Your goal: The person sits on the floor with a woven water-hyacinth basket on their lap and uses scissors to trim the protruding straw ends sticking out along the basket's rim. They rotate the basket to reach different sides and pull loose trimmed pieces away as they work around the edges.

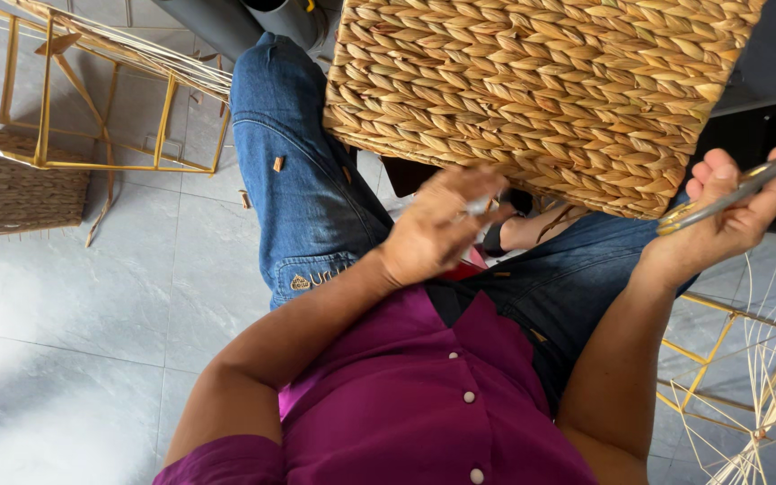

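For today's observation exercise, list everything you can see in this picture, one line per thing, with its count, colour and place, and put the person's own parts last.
woven basket: one, golden straw, resting on the lap, top centre
scissors: one pair, metal with a yellowish tint, in the right hand
yellow frames: two, one top left, one bottom right
finished basket: one, brown, left edge
loose reeds: a bundle, pale, lying over the top-left frame
floor tiles: grey, left side
jeans: blue, centre
shirt: magenta, white buttons, bottom centre
left hand: at the woven basket's lower edge, pinching something small and pale
right hand: holding the scissors
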